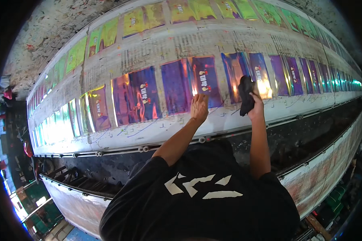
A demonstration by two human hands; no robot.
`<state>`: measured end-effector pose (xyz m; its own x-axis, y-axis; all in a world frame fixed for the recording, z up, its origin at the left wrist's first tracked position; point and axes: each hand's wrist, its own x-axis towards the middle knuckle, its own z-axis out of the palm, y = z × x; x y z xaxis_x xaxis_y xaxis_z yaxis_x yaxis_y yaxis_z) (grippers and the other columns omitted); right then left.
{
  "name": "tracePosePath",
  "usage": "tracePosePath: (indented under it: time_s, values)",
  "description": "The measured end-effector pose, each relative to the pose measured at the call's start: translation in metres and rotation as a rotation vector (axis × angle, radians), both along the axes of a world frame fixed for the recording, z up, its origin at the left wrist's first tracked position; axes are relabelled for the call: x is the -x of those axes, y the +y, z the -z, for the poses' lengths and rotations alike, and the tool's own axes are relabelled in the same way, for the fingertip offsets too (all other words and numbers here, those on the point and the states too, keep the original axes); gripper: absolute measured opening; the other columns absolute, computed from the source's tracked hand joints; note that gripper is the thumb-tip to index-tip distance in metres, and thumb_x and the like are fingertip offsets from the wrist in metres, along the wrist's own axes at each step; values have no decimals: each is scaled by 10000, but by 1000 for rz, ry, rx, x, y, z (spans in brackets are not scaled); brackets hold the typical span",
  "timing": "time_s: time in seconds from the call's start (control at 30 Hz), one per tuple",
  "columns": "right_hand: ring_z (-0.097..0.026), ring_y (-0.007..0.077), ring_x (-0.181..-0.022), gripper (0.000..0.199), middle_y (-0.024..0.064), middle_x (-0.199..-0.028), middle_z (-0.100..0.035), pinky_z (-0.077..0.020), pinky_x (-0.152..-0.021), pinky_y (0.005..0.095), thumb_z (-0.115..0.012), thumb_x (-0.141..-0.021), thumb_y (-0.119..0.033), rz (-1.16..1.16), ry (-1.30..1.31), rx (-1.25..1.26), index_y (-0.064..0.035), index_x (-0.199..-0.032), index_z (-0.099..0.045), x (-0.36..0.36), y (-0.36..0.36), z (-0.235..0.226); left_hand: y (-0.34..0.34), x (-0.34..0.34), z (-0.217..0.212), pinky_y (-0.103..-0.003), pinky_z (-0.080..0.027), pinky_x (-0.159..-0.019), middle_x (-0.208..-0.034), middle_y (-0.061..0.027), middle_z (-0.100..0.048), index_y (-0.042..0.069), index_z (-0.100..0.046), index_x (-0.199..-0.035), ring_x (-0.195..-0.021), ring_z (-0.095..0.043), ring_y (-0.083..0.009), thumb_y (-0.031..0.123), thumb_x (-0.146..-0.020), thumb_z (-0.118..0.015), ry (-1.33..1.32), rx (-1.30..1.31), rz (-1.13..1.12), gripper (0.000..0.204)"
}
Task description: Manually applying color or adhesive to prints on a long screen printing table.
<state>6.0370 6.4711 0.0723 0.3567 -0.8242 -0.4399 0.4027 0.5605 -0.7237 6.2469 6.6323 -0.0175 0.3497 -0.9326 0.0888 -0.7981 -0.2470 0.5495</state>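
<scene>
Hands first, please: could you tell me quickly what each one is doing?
Left hand: open, flat on a purple sheet.
Right hand: closed on a black cloth.

Right hand (pixel 256 105) palm hidden — black cloth (pixel 245 94) covers it.

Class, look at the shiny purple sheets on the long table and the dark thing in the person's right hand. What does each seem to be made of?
Purple sheets: probably thin plastic or foil film, glossy, with rainbow glare streaks.
Dark thing held in the right hand: likely soft cloth, matte, crumpled and drooping.
</scene>
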Motion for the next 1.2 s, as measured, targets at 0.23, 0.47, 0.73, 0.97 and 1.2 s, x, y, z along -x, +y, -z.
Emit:
tracePosePath:
  time_s: [0.23, 0.47, 0.73, 0.97, 1.2]
  values:
    - [-666, 205, -1152, 452, 90, -1313, -685, -499, -998, 306, -547, -916, 24, -119, 425, 173, 26, -1360, -630, -44, -57, 67, -8, 15, 10, -496, -420, -1098, -1395, -134, -498, 151, -604, -1372, -1336, -458, -388, 47, -811, -723, -8, -83, -153, 583]
    - [-470, 351, -1431, 460, 196, -1445, -577, -301, -1210, 540, -528, -898, 3, -736, 761, 1506, 8, -1348, -623, -206, -10, 107, -12, 17, -6, -492, -485, -1061, -1370, -183, -598, 55, -710, -1158, -1279, -546, -420, 71, -848, -634, 90, 15, -227, 320]
    - [-435, 300, -1465, 486, 132, -1498, -555, -289, -1219, 559, -501, -933, -130, -1405, -196, 2011, -113, -1406, -613, -266, -35, 164, -17, 37, 8, -403, -511, -1083, -1482, -76, -589, 180, -698, -1332, -1392, -528, -315, 34, -940, -532, 159, 10, -333, 451]
    - [-463, 285, -1437, 437, 146, -1452, -577, -290, -1213, 567, -497, -944, -163, -995, 393, 1917, -64, -1345, -639, -279, 20, 114, 9, 38, 22, -394, -472, -1140, -1510, -88, -564, 175, -592, -1461, -1437, -488, -288, -3, -928, -527, 58, -146, -304, 565]
    - [-400, 317, -1484, 516, 160, -1518, -508, -282, -1210, 574, -577, -925, -149, -1090, 368, 1872, -40, -1430, -567, -275, 2, 139, -8, 41, 9, -387, -492, -1107, -1518, -82, -542, 130, -639, -1372, -1379, -525, -302, 41, -901, -585, -24, -69, -336, 482]
